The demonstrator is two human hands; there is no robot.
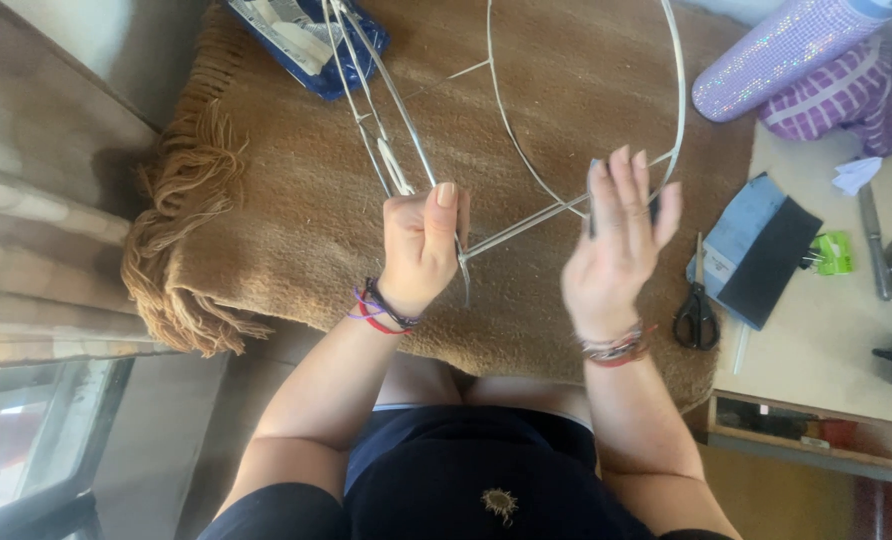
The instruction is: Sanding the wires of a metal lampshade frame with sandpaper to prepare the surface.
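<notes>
Left hand (421, 245) is fisted around the wire frame (566, 130), while right hand (616, 245) touches it, fingers spread.

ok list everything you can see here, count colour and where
wire frame: one, silver, rings and spokes lying on the rug, centre top
rug: one, tan with fringe, under the frame
blue tray: one, holding pale items, top left on the rug
glitter bottle: one, lilac, top right
checked cloth: one, purple and white, top right
scissors: one, black handles, rug's right edge
blue and black sheets: a small stack, on the low table
low table: one, cream, right
green clip: one, beside the sheets
left hand: closed in a grip on a frame wire
right hand: fingers spread, at the frame's rim, black strip behind the fingers
</notes>
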